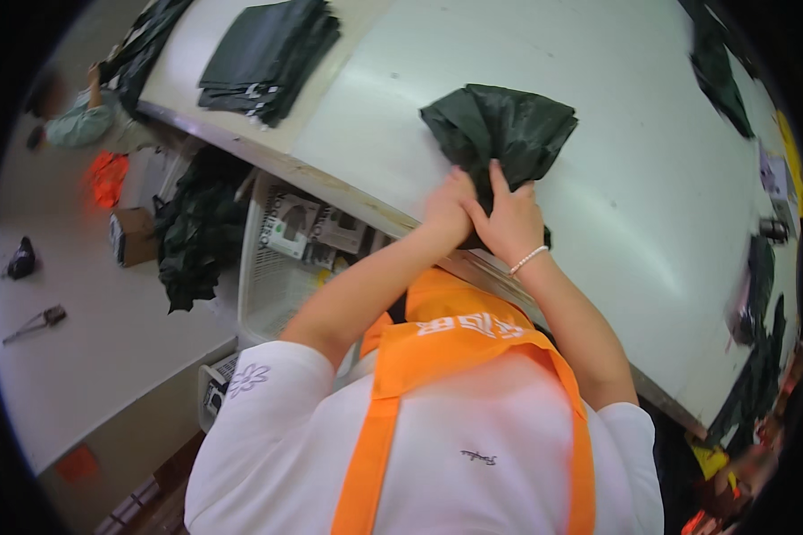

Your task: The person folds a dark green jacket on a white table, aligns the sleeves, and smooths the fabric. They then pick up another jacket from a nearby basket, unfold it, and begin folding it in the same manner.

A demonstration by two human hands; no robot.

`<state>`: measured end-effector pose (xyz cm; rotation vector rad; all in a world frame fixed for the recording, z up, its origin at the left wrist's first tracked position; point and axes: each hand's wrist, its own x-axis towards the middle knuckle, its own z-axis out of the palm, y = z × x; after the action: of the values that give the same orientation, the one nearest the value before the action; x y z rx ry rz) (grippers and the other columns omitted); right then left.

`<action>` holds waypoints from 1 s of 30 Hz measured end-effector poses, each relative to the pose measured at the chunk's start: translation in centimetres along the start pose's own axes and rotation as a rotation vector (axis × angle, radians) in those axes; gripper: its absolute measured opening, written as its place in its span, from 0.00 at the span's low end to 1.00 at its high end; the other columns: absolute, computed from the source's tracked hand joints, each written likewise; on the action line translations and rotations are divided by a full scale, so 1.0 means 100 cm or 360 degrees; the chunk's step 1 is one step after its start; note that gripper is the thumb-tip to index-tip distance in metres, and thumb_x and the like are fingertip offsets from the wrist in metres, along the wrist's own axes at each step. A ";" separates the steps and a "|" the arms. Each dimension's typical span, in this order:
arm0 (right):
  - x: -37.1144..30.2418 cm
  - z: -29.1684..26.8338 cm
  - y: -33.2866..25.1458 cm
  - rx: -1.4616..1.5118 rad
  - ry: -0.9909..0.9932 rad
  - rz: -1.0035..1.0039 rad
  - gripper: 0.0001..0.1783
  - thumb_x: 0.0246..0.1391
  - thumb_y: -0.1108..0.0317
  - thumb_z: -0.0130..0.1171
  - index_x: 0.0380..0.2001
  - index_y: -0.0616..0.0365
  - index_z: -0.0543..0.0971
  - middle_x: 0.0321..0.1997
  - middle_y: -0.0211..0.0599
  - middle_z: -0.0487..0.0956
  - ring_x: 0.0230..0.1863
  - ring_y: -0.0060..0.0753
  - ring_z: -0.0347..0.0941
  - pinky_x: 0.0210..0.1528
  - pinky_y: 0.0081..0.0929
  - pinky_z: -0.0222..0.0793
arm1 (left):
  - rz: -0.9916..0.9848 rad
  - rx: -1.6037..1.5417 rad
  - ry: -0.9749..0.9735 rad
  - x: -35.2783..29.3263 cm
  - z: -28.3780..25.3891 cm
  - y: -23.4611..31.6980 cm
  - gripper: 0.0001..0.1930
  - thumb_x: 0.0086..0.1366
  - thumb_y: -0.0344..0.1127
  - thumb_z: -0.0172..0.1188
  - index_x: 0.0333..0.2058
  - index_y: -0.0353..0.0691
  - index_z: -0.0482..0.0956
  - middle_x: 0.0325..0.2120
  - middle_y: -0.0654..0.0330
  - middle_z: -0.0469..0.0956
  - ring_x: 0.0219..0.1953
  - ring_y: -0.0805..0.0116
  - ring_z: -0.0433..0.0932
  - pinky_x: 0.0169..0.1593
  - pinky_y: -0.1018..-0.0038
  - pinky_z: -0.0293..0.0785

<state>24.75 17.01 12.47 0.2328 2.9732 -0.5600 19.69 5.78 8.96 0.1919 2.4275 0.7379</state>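
A dark green, thin sheet of cloth or film [509,125] lies gathered on the white tabletop, its far end fanned out in pleats and its near end bunched together. My left hand [451,209] closes on the left side of the bunched part. Against the right side presses my right hand [513,218], with a beaded bracelet at the wrist, its fingers pointing up along the pleats. Both hands meet over the narrow part and hide much of it. A small dark bit of the sheet shows beside the right wrist.
A stack of folded dark green sheets [268,58] sits at the table's far left. Below the edge stands a white basket [254,259] with boxes. Crumpled dark green material [201,232] hangs beside it. Another person [80,125] is at far left. More dark pieces [723,80] lie at right.
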 end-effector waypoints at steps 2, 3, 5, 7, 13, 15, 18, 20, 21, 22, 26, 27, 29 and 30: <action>0.036 0.005 -0.027 -0.0104 -0.0127 0.0162 0.49 0.46 0.32 0.50 0.61 0.61 0.62 0.49 0.71 0.67 0.46 0.64 0.71 0.50 0.48 0.67 | 0.0645 0.0882 0.0213 0.033 0.033 -0.038 0.26 0.65 0.37 0.40 0.56 0.23 0.58 0.51 0.34 0.65 0.50 0.45 0.71 0.50 0.58 0.70; 0.057 0.011 -0.025 -0.0139 -0.0115 0.0277 0.50 0.45 0.32 0.53 0.61 0.61 0.61 0.52 0.70 0.66 0.49 0.63 0.70 0.52 0.45 0.66 | 0.0258 0.0113 -0.0072 0.017 0.002 -0.007 0.28 0.63 0.42 0.46 0.55 0.25 0.60 0.50 0.35 0.66 0.53 0.47 0.68 0.53 0.59 0.67; 0.086 -0.008 -0.049 -0.0271 -0.0298 0.0326 0.53 0.42 0.32 0.57 0.61 0.62 0.61 0.57 0.68 0.63 0.52 0.62 0.68 0.53 0.44 0.65 | 0.0935 0.0134 0.0450 0.032 0.007 -0.018 0.23 0.56 0.44 0.57 0.47 0.36 0.71 0.42 0.42 0.73 0.44 0.43 0.73 0.43 0.54 0.70; 0.105 0.000 -0.056 -0.0605 -0.0396 0.0258 0.53 0.40 0.33 0.60 0.61 0.61 0.62 0.58 0.65 0.63 0.52 0.58 0.67 0.52 0.43 0.65 | 0.0953 -0.0417 0.0024 0.033 -0.004 -0.026 0.19 0.54 0.42 0.61 0.40 0.34 0.75 0.36 0.45 0.77 0.38 0.46 0.76 0.40 0.58 0.72; 0.110 0.053 -0.066 -0.1106 -0.0158 -0.0013 0.26 0.49 0.62 0.53 0.54 0.47 0.73 0.64 0.67 0.59 0.54 0.58 0.61 0.57 0.47 0.53 | 0.0326 -0.0502 -0.0888 0.059 -0.144 -0.081 0.10 0.59 0.32 0.57 0.34 0.30 0.79 0.27 0.52 0.81 0.33 0.66 0.80 0.36 0.70 0.74; 0.106 0.051 -0.072 -0.1091 -0.0219 -0.0062 0.28 0.45 0.59 0.57 0.53 0.49 0.73 0.64 0.68 0.57 0.55 0.61 0.59 0.59 0.48 0.51 | 0.0264 -0.0403 0.0396 0.127 -0.189 -0.134 0.07 0.59 0.31 0.58 0.31 0.34 0.81 0.30 0.54 0.81 0.34 0.63 0.80 0.38 0.70 0.74; 0.107 0.043 -0.076 -0.1051 -0.0266 -0.0108 0.37 0.41 0.57 0.59 0.56 0.62 0.66 0.55 0.65 0.66 0.56 0.61 0.59 0.59 0.45 0.50 | 0.0378 0.0257 0.1428 0.200 -0.277 -0.195 0.18 0.55 0.40 0.61 0.42 0.37 0.77 0.45 0.49 0.75 0.48 0.54 0.73 0.51 0.64 0.68; 0.108 0.047 -0.067 -0.1022 -0.0223 -0.0176 0.35 0.41 0.59 0.57 0.56 0.60 0.68 0.50 0.64 0.70 0.56 0.61 0.59 0.60 0.46 0.50 | 0.0081 0.0653 0.1482 0.229 -0.297 -0.223 0.31 0.53 0.47 0.63 0.53 0.39 0.69 0.56 0.48 0.65 0.59 0.52 0.63 0.60 0.59 0.59; 0.110 0.044 -0.067 -0.0946 -0.0232 -0.0182 0.35 0.41 0.59 0.58 0.56 0.60 0.69 0.49 0.64 0.70 0.56 0.61 0.59 0.60 0.45 0.50 | -0.0114 0.0728 0.1383 0.241 -0.297 -0.234 0.38 0.52 0.51 0.63 0.59 0.41 0.64 0.61 0.48 0.59 0.64 0.51 0.57 0.63 0.56 0.53; 0.109 0.043 -0.064 -0.0927 -0.0238 -0.0195 0.36 0.40 0.60 0.58 0.56 0.60 0.69 0.49 0.64 0.70 0.56 0.61 0.59 0.60 0.46 0.50 | -0.0192 0.0531 0.1222 0.246 -0.294 -0.238 0.43 0.52 0.56 0.62 0.62 0.42 0.58 0.64 0.49 0.54 0.66 0.52 0.51 0.65 0.54 0.48; 0.114 0.031 -0.047 -0.0801 -0.0192 -0.0290 0.36 0.38 0.60 0.60 0.54 0.60 0.69 0.46 0.62 0.69 0.54 0.58 0.61 0.58 0.43 0.53 | 0.0112 0.0910 0.1340 0.238 -0.247 -0.203 0.29 0.58 0.42 0.56 0.58 0.43 0.65 0.59 0.52 0.64 0.59 0.54 0.63 0.56 0.57 0.61; 0.117 0.023 -0.040 -0.0770 -0.0187 -0.0304 0.37 0.37 0.59 0.61 0.54 0.60 0.69 0.46 0.61 0.69 0.53 0.57 0.61 0.58 0.42 0.54 | 0.0254 0.0996 0.1391 0.229 -0.228 -0.185 0.25 0.58 0.37 0.55 0.55 0.44 0.68 0.56 0.53 0.67 0.56 0.57 0.66 0.52 0.58 0.64; 0.118 -0.019 -0.031 -0.0432 -0.0334 -0.0200 0.39 0.34 0.61 0.63 0.55 0.56 0.70 0.50 0.60 0.67 0.51 0.53 0.64 0.53 0.37 0.61 | 0.0401 0.0848 0.1133 0.198 -0.181 -0.151 0.19 0.57 0.32 0.52 0.50 0.45 0.73 0.53 0.55 0.70 0.52 0.58 0.68 0.48 0.60 0.65; 0.107 -0.033 -0.019 -0.0309 -0.0322 -0.0130 0.40 0.33 0.60 0.65 0.56 0.54 0.69 0.49 0.59 0.67 0.50 0.54 0.65 0.52 0.38 0.64 | 0.0500 0.0790 0.1031 0.178 -0.149 -0.136 0.19 0.58 0.32 0.52 0.50 0.46 0.74 0.54 0.54 0.69 0.52 0.57 0.68 0.49 0.60 0.65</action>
<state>13.63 17.86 14.81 0.0349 2.8234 -0.2800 -3.07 -7.23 2.72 0.6218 3.2242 0.3284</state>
